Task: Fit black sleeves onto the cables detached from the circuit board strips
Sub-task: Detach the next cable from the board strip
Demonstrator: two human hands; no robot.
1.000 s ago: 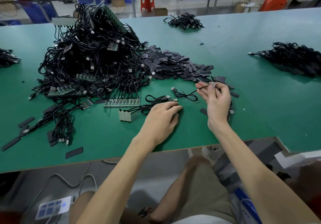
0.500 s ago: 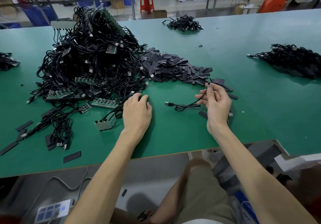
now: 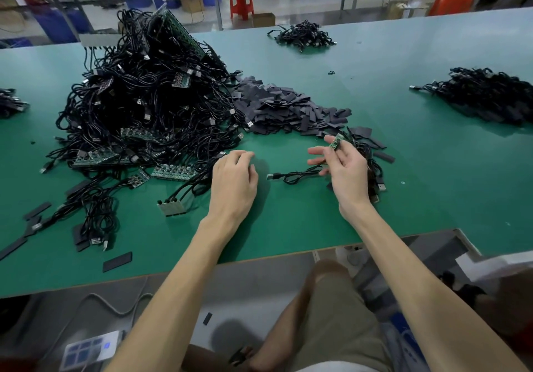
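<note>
On the green table (image 3: 288,221) my left hand (image 3: 233,181) lay relaxed; my right hand (image 3: 347,169) pinched the small circuit board (image 3: 335,141) of a cable (image 3: 294,175).

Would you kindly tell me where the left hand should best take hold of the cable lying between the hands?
Probably by its USB plug, pinched from above on the left: the plug is rigid, lies flat and points towards the left hand, while the cable beyond it is a limp loop.
</note>
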